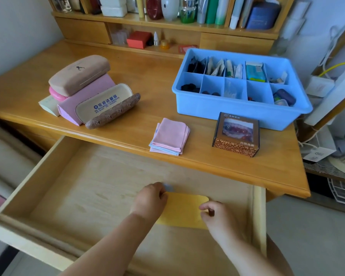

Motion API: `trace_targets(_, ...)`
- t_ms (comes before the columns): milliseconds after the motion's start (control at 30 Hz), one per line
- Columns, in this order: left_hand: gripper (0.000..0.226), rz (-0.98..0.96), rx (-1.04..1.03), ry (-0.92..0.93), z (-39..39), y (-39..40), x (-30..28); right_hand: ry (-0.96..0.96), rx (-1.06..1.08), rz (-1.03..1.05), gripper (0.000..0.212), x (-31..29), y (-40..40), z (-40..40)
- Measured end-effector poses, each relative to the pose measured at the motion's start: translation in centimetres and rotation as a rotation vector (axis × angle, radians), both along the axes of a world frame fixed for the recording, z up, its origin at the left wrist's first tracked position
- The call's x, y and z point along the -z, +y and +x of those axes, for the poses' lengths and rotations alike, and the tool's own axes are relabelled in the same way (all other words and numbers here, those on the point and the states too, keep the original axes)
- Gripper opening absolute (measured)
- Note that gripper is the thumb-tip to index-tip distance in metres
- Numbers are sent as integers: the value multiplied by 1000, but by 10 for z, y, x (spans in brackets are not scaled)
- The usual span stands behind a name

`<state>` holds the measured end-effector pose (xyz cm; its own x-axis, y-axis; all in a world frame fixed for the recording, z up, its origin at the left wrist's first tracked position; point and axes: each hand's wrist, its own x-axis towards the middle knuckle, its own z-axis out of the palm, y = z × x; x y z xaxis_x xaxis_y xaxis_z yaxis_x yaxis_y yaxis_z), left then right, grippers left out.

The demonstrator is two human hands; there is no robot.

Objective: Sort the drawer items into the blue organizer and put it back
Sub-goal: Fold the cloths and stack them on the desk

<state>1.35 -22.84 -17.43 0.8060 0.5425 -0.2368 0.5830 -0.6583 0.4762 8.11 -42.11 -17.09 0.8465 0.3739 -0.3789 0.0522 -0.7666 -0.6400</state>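
Observation:
The wooden drawer (48, 166) is pulled out below the desk edge. A flat yellow sheet (184, 211) lies on its floor at the right. My left hand (149, 200) pinches the sheet's left edge, next to a small pale blue thing (168, 187). My right hand (217, 215) curls at the sheet's right edge and pinches a small dark item (211, 212). The blue organizer (237, 108) stands on the desk at the right, its compartments holding several small items.
A stack of folded pink and blue cloths (169, 137) and a brown box (236, 134) lie near the desk's front edge. Several glasses cases (88, 90) are piled at the left. Shelves with bottles and books rise behind. Cables and white boxes crowd the right side.

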Motion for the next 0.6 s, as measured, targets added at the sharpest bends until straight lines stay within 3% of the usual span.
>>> trace_targets(67, 8, 23, 35, 10, 0, 1, 1, -15, -28, -34, 14, -1, -2, 0)
trace_targets(167, 31, 106, 139, 55, 2, -1, -1, -141, -63, -73, 14, -5, -3, 1)
trace_targets(300, 35, 136, 234, -7, 9, -5, -11, -379, -263, -92, 21, -15, 12, 14)
trace_targets(433, 35, 158, 378, 88, 23, -16, -16, -334, -427, -194, 32, -16, 38, 30)
trace_targets(600, 19, 277, 469, 203, 39, -22, -25, -345, -533, -231, 20, -11, 53, 36)
